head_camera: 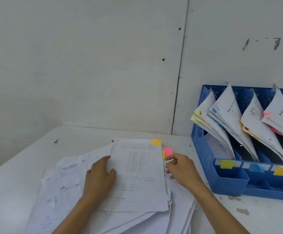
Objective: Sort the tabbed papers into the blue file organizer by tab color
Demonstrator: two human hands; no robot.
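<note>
The loose pile of tabbed papers (138,186) lies on the white worktop (17,176), left of the blue file organizer (202,149). The left hand (100,176) rests flat and relaxed on the top sheet's left edge. The right hand (181,168) curls at the right edge beside a pink tab (168,151); whether it pinches paper is unclear.

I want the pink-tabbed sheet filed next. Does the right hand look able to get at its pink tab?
Probably yes: the right hand is right beside the pink tab, which sticks out uncovered past the edge of the top sheet, with nothing between them.
</note>
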